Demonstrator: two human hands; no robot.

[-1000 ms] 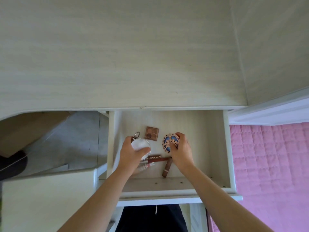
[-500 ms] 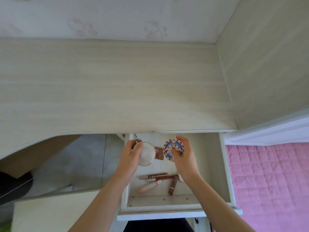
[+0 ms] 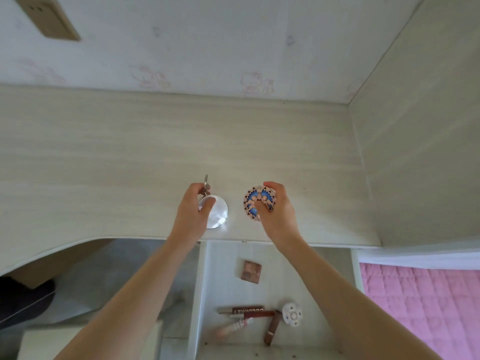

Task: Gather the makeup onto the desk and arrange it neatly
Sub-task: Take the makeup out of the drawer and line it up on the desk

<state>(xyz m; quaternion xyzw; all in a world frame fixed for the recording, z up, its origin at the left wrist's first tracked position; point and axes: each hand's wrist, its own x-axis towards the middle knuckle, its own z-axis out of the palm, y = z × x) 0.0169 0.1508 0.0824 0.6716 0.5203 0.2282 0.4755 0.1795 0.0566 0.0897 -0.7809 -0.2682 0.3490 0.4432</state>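
My left hand (image 3: 193, 211) grips a round white compact (image 3: 217, 214) with a metal key ring, held over the pale wooden desk (image 3: 104, 157) near its front edge. A round compact with a blue and pink pattern (image 3: 255, 202) sits in the fingers of my right hand (image 3: 276, 211), just to the right, also over the desk. Below, the open drawer (image 3: 223, 268) holds a small brown square palette (image 3: 250, 272), a dark red tube (image 3: 244, 310), a pinkish tube (image 3: 233, 327), a brown lipstick (image 3: 272, 328) and a white flower-shaped piece (image 3: 292, 314).
A cabinet side panel (image 3: 420, 152) walls off the desk on the right. Behind the desk is a wall with faint cartoon prints and a beige socket (image 3: 49, 19). A pink quilted bed (image 3: 420, 307) lies at the lower right. Grey floor (image 3: 104, 276) shows under the desk at left.
Both hands lifted the two round compacts out of the drawer and carried them forward over the desk. The view tilted up, so the back wall now shows.
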